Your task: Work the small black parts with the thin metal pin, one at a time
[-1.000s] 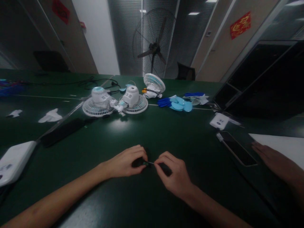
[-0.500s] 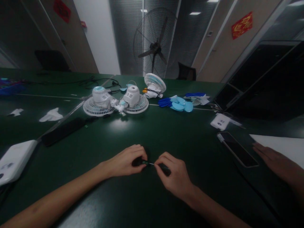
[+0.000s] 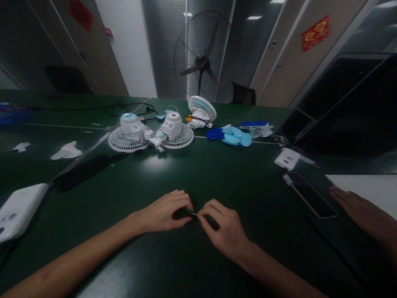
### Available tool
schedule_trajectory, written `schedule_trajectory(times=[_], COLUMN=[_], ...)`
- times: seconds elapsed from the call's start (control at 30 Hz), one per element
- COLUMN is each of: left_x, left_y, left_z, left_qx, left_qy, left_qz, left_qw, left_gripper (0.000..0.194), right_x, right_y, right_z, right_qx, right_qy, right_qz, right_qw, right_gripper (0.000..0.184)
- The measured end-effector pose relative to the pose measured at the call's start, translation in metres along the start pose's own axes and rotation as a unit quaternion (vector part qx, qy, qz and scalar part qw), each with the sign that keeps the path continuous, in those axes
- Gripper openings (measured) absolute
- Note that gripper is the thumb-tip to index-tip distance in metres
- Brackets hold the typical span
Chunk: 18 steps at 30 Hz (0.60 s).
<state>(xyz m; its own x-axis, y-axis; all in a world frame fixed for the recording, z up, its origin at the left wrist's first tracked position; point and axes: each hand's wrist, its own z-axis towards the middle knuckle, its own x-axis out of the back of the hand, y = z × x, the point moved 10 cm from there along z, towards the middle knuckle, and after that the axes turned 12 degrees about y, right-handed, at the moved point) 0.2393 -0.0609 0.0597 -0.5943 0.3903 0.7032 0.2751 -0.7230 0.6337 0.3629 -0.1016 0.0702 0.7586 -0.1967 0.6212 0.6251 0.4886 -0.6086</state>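
My left hand point(image 3: 173, 210) is closed, fingertips and thumb round the dark handle of what looks like a small screwdriver point(image 3: 194, 214). Its thin metal shaft shows as a short bright line between my two hands. My right hand point(image 3: 221, 225) pinches the shaft's far end between thumb and forefinger, its other fingers curled. Whether the right palm hides anything else I cannot tell. Both hands rest low over the dark green table point(image 3: 173, 260), the fingertips close together.
Two white fan heads point(image 3: 130, 138) lie face down beyond my hands; a small fan point(image 3: 201, 111) stands behind. Light-blue fan blades point(image 3: 237, 136) lie near blue gloves point(image 3: 214, 133). At right are a phone point(image 3: 310, 194) and another person's hand point(image 3: 361, 211) by a white sheet point(image 3: 369, 188).
My right hand has shifted slightly left towards my left hand, and less of the metal shaft shows between them. My left hand has barely moved.
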Motion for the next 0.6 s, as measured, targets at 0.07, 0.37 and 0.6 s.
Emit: schedule_trajectory(times=[0.07, 0.37, 0.6], left_x=[0.000, 0.010, -0.005], left_y=[0.000, -0.011, 0.010], left_z=[0.000, 0.002, -0.001], left_qx=[0.002, 0.056, -0.030], left_qy=[0.000, 0.035, -0.031], left_qz=[-0.003, 0.031, 0.050], left_qw=[1.000, 0.997, 0.998], left_gripper=[0.011, 0.038, 0.062], right_x=[0.002, 0.015, 0.035], right_y=[0.000, 0.016, 0.038], right_z=[0.001, 0.002, 0.003], right_qx=[0.000, -0.061, -0.142], right_qy=[0.008, 0.060, 0.149], right_qz=[0.003, 0.001, 0.049], right_qw=[1.000, 0.996, 0.977], right_gripper=[0.016, 0.015, 0.014])
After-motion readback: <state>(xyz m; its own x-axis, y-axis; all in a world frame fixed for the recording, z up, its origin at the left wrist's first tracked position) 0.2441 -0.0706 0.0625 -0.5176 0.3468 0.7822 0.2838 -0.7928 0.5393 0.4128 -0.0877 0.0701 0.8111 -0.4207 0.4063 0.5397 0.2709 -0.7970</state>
